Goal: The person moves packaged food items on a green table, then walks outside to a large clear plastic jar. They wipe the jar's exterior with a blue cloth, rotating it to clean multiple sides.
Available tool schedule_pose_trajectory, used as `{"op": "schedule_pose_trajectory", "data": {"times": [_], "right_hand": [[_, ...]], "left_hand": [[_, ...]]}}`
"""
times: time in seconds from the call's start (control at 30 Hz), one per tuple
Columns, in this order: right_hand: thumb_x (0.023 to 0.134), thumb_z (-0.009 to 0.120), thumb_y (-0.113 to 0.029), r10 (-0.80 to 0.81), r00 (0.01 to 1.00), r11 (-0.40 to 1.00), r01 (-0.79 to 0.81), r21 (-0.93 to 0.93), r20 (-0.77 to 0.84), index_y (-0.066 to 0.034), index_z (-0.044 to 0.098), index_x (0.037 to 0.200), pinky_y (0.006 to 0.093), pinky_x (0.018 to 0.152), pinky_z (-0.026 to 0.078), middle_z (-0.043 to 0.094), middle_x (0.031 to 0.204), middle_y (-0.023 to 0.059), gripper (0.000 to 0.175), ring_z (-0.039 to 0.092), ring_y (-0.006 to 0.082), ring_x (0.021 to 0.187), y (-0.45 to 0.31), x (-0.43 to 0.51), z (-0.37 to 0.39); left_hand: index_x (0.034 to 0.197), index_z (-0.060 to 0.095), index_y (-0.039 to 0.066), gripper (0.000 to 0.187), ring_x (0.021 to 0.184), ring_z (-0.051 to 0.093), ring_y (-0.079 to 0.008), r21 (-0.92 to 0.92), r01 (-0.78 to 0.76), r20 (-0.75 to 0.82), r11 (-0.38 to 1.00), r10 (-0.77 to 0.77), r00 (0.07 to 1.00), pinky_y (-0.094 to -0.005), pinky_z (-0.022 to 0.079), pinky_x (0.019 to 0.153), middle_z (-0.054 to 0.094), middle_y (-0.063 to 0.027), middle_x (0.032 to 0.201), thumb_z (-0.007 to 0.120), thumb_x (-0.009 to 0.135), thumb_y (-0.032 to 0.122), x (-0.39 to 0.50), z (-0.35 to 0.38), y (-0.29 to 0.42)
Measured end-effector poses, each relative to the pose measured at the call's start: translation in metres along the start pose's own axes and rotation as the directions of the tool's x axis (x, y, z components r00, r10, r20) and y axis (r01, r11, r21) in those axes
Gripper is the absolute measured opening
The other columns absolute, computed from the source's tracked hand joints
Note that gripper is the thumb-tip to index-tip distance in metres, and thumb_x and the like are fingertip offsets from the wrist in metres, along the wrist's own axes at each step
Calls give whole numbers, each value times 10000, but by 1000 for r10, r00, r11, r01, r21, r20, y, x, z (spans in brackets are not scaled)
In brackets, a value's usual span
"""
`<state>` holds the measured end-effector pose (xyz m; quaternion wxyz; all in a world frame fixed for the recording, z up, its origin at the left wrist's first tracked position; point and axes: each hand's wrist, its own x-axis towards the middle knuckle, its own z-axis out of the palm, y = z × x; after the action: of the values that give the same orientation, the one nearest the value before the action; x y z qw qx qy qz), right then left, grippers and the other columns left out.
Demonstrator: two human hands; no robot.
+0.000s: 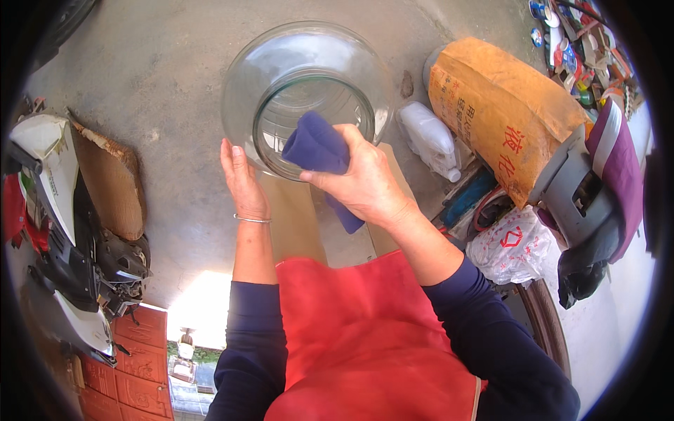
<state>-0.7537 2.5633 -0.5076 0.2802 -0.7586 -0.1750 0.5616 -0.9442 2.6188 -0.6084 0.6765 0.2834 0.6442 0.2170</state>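
Observation:
A large round glass jar [310, 50] with a wide open mouth stands before me on the concrete floor. My right hand [368, 176] grips a folded dark blue cloth [316, 144] over the near side of the jar's rim [258, 123]. One end of the cloth hangs below the palm. My left hand [243, 181], with a bracelet at the wrist, rests against or close beside the jar's near left side, holding nothing. Whether its palm touches the glass is hard to tell. Brown cardboard [295, 221] shows beneath, between the jar and my red apron [363, 326].
To the right are a plastic-wrapped white bottle [429, 138], a big orange-brown sack [500, 105] bearing writing and a white plastic bag [508, 247]. Assorted clutter [584, 58] lies at the far right. A scooter [63, 205] and a cardboard piece [108, 179] stand left.

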Motion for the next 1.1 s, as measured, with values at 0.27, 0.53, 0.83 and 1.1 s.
{"op": "schedule_pose_trajectory", "data": {"times": [0.27,0.53,0.83,1.1], "right_hand": [[862,576,-137,381,892,861,-438,258,244,49,494,1243,308,741,538,600,1045,125,432,612,182,870,2,54,17],[866,522,-294,204,967,705,-255,-662,-155,27,672,982,426,859,496,673,1003,233,373,640,386,960,86,209,62],[898,555,-225,138,832,782,-425,-456,-538,-40,547,1222,374,938,458,590,1201,178,374,559,298,1148,200,329,79],[883,535,-86,-114,930,899,-53,-434,-349,-68,565,1133,384,933,472,606,1141,161,253,594,302,1072,216,352,87]], "left_hand": [[1489,212,-22,687,1448,200,-338,240,-278,0,930,286,958,-423,175,1171,194,-229,1557,505,977,330,-23,16,-2],[1488,223,-19,829,1443,172,-392,344,-414,16,843,436,900,-472,175,1158,165,-261,1551,484,935,540,-22,27,-10],[1451,376,47,715,1409,216,-437,288,-462,40,839,472,881,-540,175,1132,218,-244,1537,590,904,455,-6,15,-22],[1419,387,-10,699,1386,248,-470,279,-414,91,866,406,909,-535,197,1123,259,-306,1495,592,921,435,-2,11,-10]]}}
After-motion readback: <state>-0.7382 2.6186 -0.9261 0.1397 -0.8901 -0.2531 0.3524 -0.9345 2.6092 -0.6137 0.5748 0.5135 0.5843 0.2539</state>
